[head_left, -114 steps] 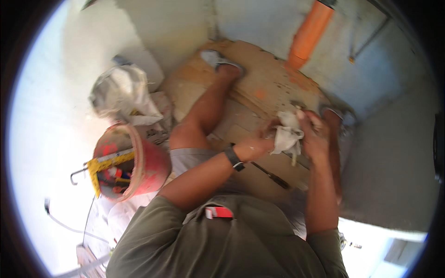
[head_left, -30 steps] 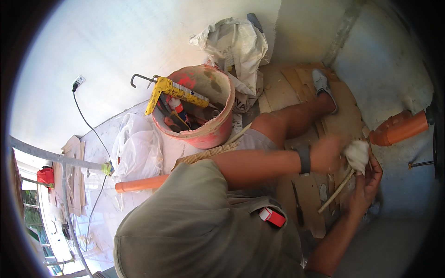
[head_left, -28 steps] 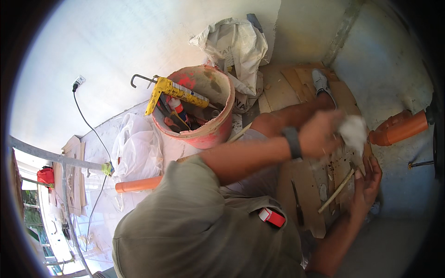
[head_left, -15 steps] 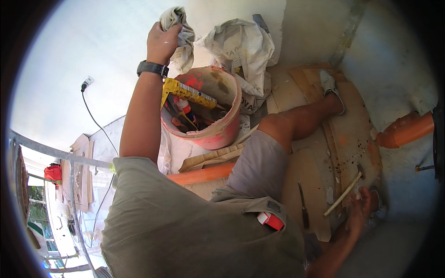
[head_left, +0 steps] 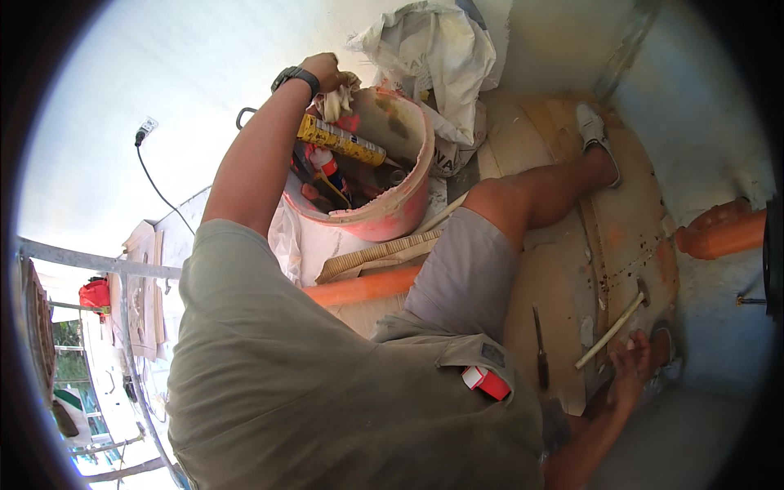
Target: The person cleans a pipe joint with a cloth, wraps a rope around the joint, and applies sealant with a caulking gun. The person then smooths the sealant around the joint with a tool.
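Note:
My left hand [head_left: 322, 72] is closed on a crumpled grey-beige rag [head_left: 336, 100], by the far left rim of a worn pinkish bucket [head_left: 390, 222]. A yellow caulking gun [head_left: 341, 140] with a printed cartridge lies across the bucket. Below it in the bucket is a red, white and blue tube [head_left: 328, 170] among other tools that I cannot make out. My right hand [head_left: 627, 366] rests low on the right, its fingers loosely apart and nothing visible in them. Near it lie a hammer [head_left: 610, 331] with a wooden handle and a slim tool with a dark handle [head_left: 542, 367].
A white woven sack [head_left: 445, 61] stands behind the bucket. Cardboard [head_left: 531, 286] covers the floor. An orange pipe [head_left: 363, 286] lies by my leg, and another orange pipe [head_left: 723, 233] juts from the right. A plugged-in cable [head_left: 159, 184] hangs on the left wall.
My left hand has brought the rag down and slightly right, from above the bucket to its rim. My right hand has stayed almost in place.

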Tool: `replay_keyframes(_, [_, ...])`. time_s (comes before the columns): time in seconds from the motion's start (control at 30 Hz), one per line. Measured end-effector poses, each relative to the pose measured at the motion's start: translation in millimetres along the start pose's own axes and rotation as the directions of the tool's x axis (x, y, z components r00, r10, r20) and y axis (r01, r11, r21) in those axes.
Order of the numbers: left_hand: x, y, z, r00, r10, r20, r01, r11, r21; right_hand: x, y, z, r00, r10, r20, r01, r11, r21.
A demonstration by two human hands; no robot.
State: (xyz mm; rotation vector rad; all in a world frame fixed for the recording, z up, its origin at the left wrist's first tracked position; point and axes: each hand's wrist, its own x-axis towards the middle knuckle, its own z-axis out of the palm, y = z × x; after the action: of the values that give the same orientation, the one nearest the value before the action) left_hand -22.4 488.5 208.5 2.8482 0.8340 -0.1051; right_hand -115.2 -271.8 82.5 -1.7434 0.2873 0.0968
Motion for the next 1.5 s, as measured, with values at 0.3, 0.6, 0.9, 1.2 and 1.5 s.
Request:
replay_keyframes(0.3, [4,1,25,0.966,0.203,0.16,-0.234,0.951,0.202,-1,4,13,0.997,0.078,0.026,-0.078,0.997,-0.018])
replay_keyframes(0.6, [-98,7,-6,0.876,0.437,-0.203,-0.417,0.899,0.136,2,22,10,0.992,0.116,0.046,-0.107,0.982,-0.158])
replay_keyframes(0.9, [-256,20,31,0.547,0.726,0.417,-0.161,0.579,-0.799,22,34,19,0.959,0.249,0.132,-0.245,0.969,-0.044])
replay_keyframes(1.2, [-286,-82,228,0.991,0.075,0.112,-0.095,0.978,0.187,14,54,25,0.945,0.282,0.166,-0.279,0.959,-0.043])
replay_keyframes(1.5, [-284,-34,276,0.971,-0.033,0.236,0.036,0.999,-0.008,-4,60,23,0.938,0.328,0.11,-0.32,0.944,-0.082])
